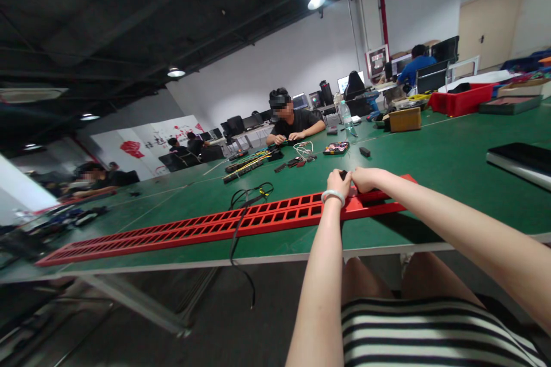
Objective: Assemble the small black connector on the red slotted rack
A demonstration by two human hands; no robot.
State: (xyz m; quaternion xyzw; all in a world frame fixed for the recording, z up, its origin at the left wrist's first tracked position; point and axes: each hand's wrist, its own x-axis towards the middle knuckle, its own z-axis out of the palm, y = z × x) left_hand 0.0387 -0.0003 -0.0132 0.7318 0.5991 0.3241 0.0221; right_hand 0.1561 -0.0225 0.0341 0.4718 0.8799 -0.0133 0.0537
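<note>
Pinching a small black part (343, 173), the left hand (338, 182) was closed on it, a pale bracelet (333, 195) at the wrist. The right hand (365, 179) was curled with its fingertips against the same part; whether it gripped or only touched could not be told. Both hands met above the right end of a long red rack (206, 226), which lay flat on the green desk (451, 183), running leftward roughly along the near edge and set a little back from it. A black cable (241, 206) crossed the rack near its middle and hung over the desk's near edge toward the floor. Bare green surface lay open just beyond the hands and to their right, as far as a dark tray (519, 160) near the right edge. Farther back, well apart, a co-worker (293, 123) sat at the far side with wires and small parts in front. A bottle (345, 114), a cardboard box (404, 119) and a red bin (460, 100) stood along the far right.
</note>
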